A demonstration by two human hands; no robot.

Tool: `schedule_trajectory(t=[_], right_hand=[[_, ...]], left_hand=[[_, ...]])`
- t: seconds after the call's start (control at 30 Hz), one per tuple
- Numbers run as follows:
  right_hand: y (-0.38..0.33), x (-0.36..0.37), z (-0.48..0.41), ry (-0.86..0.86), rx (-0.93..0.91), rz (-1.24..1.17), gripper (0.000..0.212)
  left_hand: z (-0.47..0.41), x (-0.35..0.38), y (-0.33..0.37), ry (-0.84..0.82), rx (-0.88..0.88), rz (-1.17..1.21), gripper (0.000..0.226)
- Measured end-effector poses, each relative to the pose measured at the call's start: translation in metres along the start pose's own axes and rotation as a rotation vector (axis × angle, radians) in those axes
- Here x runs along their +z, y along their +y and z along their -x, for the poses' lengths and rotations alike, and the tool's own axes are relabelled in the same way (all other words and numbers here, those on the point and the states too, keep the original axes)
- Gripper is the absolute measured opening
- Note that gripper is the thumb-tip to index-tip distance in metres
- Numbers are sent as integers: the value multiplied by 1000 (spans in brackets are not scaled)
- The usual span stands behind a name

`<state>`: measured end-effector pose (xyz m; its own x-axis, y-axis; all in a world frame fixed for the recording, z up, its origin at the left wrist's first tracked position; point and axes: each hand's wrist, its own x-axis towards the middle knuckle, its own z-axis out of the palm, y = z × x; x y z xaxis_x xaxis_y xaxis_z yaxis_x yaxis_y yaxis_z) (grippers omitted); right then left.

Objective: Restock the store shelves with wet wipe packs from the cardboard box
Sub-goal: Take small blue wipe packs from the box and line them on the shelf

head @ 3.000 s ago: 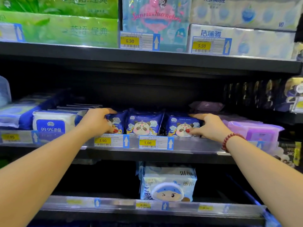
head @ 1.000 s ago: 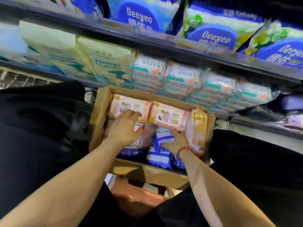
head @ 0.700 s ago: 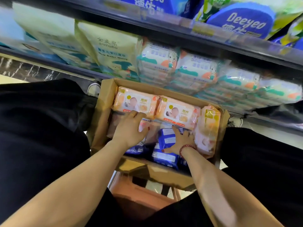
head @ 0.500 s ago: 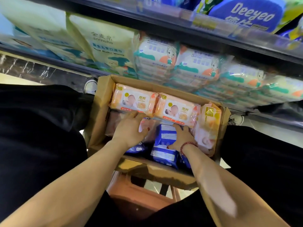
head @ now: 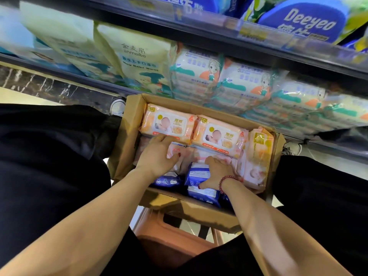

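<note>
The right hand (head: 218, 171) pinches a blue wet wipe pack (head: 196, 173) between fingers and thumb, evidently to lift it. The left hand (head: 157, 158) lays spread fingers on pink packs (head: 173, 152) beside, probably steadying them inside the cardboard box (head: 131, 124).

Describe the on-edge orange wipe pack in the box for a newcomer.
Start at the open cardboard box. Against its right wall is an orange wet wipe pack. Unlike the two flat orange packs beside it, it stands on edge.
</note>
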<state>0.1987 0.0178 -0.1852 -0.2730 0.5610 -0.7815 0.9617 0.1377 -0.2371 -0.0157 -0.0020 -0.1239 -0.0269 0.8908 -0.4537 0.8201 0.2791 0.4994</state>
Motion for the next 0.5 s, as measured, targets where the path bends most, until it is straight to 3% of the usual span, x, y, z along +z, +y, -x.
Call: schedule_trajectory(t=[0.07,0.13,0.23,0.33,0.43,0.5], right_hand=[[-4,-2,3,-30,-18,6,84],[-7,-8,5,-99,12,-156,84],[-11,-24,13,-285,62,-564,88],[-15,-41,24,-422,104,-1090,68],[-21,-54,35,-437,124,-1492,42],[-28,-61,40,-465,76,-1666,46]], left_hand=[[2,-2,-3,6,-33,56,49],[5,-5,-5,27,-48,110,46],[10,-11,-3,39,-70,231,42],[14,-19,5,7,-141,405,42],[20,-32,18,-35,-176,758,35],[24,-41,23,-58,-183,944,23]])
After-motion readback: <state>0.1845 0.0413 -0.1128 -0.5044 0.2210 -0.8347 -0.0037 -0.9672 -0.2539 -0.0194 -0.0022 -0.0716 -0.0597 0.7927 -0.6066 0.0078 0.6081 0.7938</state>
